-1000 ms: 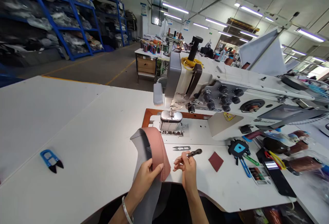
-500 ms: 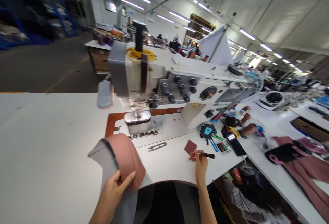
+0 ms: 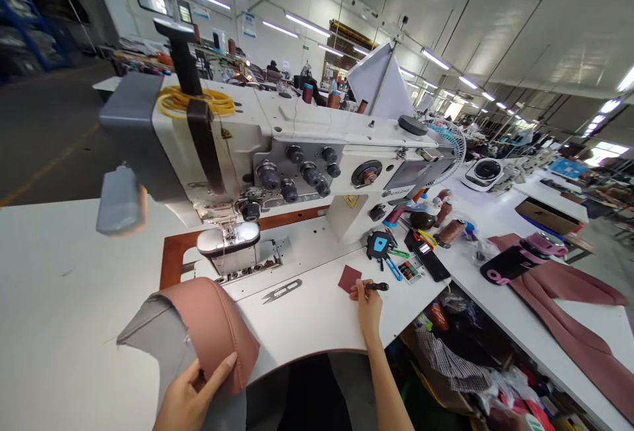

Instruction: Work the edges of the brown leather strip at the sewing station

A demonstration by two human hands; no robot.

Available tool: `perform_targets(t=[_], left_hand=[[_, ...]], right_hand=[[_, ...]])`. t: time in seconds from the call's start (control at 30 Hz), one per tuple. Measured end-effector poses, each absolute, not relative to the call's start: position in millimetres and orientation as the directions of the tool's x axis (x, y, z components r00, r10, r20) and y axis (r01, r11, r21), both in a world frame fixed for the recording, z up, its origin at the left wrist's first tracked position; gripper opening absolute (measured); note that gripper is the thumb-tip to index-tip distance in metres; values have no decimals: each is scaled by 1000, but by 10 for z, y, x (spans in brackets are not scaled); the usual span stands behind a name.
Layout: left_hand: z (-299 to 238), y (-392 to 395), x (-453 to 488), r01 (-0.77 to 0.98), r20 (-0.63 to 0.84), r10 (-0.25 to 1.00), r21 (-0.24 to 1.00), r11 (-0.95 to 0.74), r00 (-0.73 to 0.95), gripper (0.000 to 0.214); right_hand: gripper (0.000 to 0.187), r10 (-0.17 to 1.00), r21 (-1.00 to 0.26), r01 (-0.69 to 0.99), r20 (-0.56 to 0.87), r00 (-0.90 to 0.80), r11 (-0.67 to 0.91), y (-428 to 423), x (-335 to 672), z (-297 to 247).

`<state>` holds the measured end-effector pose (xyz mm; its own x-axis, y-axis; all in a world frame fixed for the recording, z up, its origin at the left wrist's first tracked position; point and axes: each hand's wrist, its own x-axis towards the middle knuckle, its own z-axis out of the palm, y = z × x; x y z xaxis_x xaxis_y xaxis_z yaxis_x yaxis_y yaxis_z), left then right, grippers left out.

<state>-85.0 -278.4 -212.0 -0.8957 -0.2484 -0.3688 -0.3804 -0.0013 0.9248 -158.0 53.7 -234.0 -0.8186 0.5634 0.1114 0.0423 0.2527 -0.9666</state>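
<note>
Since a second ago, right hand (image 3: 369, 312) has shifted away from the pink piece (image 3: 211, 315) and out to the dark red square (image 3: 349, 277); view has swung to the right as well. Right hand: fingers closed around a dark-handled tool (image 3: 379, 286), handle end pointing right, fingertips over the square's lower right corner. Cannot tell whether tip or fingers touch it. Left hand (image 3: 191, 395): gripping the pink piece at its lower edge, thumb on the outer face, near a stitched seam. Piece curves up in front of the sewing machine (image 3: 228, 147), left of the right hand and well apart from it; grey backing (image 3: 171, 342) shows on its left side. Metal snips (image 3: 282, 291) lie on the white tabletop (image 3: 302, 329), between piece and square. Phone (image 3: 430, 259) lies farther right, beyond the tool.
</note>
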Motion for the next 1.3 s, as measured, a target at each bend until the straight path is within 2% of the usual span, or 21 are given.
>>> perform_targets(t=[0.13, 0.37, 0.5, 0.63, 0.73, 0.83, 0.97, 1.03, 1.17, 1.3], left_hand=[[-1981, -2708, -853, -416, -406, -278, 909, -27, -871, 83], [-1955, -2682, -859, -427, -436, -241, 899, -92, -867, 85], [-2012, -2680, -841, -368, -363, -239, 929, -26, -900, 71], [-1961, -2648, -789, -303, -298, -211, 953, -12, -931, 59], [-1862, -2613, -762, -295, -299, -194, 954, -49, -934, 53], [-1793, -2583, -749, -292, -294, -193, 956, -39, -936, 44], [-1800, -2566, -738, -288, -274, -245, 957, 20, -930, 40], [-1820, -2573, -737, -275, -261, -231, 961, 30, -937, 40], [-1818, -2594, -736, -255, -251, -173, 967, -1, -952, 40], [-1780, -2586, -738, -259, -255, -188, 966, 0, -949, 38]], right_hand=[[60, 560, -972, 30, 109, -821, 233, 546, -1599, -2365], [63, 561, -969, 41, 105, -821, 242, 540, -1608, -2374], [63, 555, -973, 63, 72, -829, 220, 565, -1604, -2374], [70, 574, -949, 114, 80, -815, 294, 587, -1553, -2339], [63, 569, -967, 36, 119, -814, 254, 456, -1449, -2253], [46, 436, -992, -81, 116, -893, 98, 73, -1245, -2098], [33, 74, -988, -149, 151, -986, 35, -636, -969, -1912], [31, -49, -981, -187, 185, -981, 41, -904, -909, -1875], [29, -94, -956, -266, 256, -962, 120, -1108, -897, -1877], [28, -111, -932, -307, 291, -950, 191, -1095, -911, -1910]])
